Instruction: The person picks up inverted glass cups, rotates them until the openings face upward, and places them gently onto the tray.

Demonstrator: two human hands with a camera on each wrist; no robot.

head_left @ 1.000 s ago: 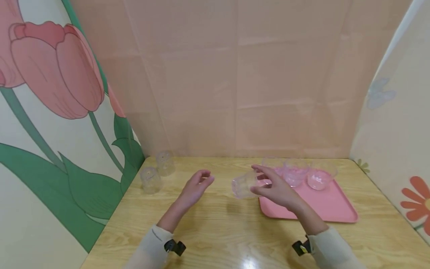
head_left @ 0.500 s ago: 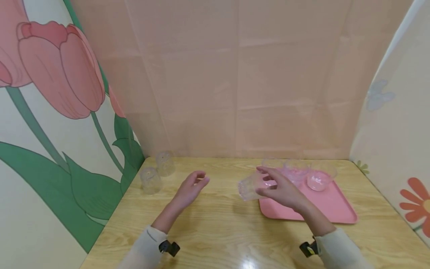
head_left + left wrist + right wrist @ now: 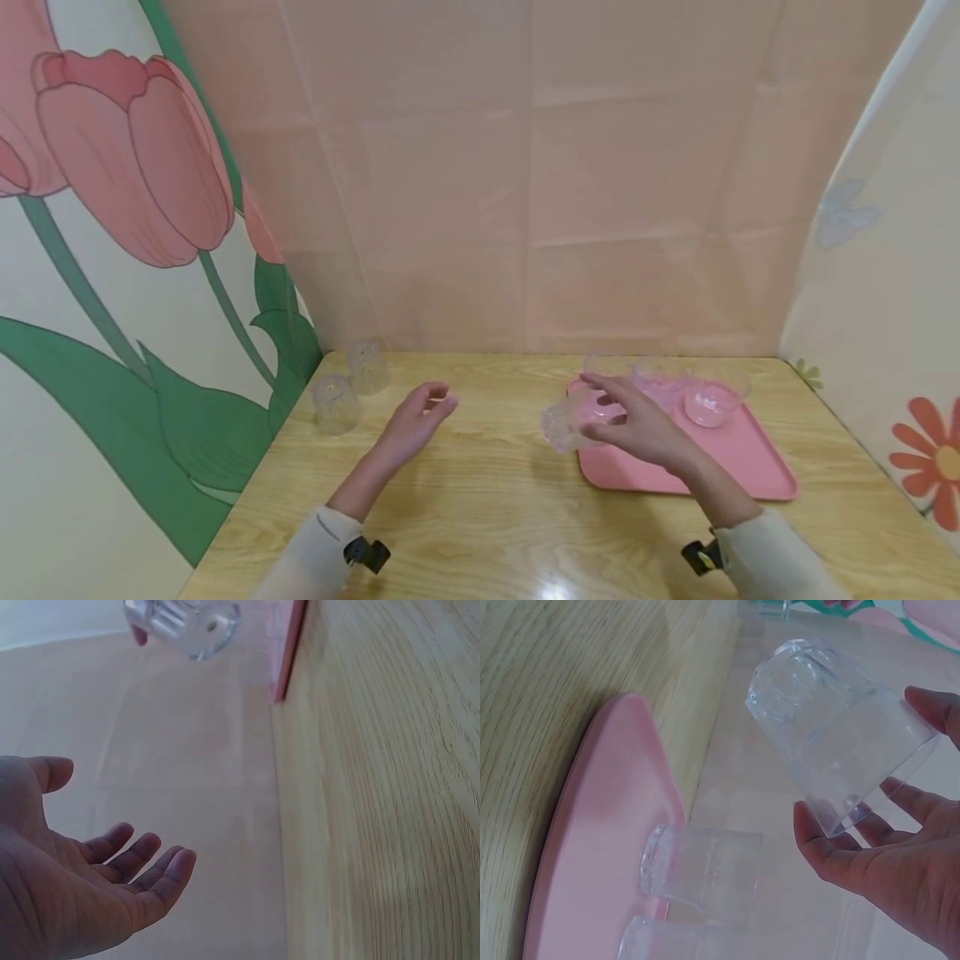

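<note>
A clear plastic cup [image 3: 840, 727] is held by its rim end between the thumb and fingers of my right hand [image 3: 637, 425]. It hangs tilted above the table, its base pointing left, beside the left edge of the pink tray [image 3: 705, 467]. Several clear cups stand upright along the back of that tray, one of them a cup [image 3: 708, 404] at the right. My left hand [image 3: 412, 425] hovers over the middle-left of the table with loosely bent fingers and holds nothing, as its palm [image 3: 67, 892] in the left wrist view shows.
Two more clear cups stand upside down at the table's back left, a nearer cup [image 3: 335, 406] and a farther cup [image 3: 368, 368]. The wooden table [image 3: 480, 517] meets a pink sheet [image 3: 480, 208] behind and printed panels on both sides.
My right hand has moved a little to the right with the cup, toward the tray. The left hand has drifted left, away from the cup.
</note>
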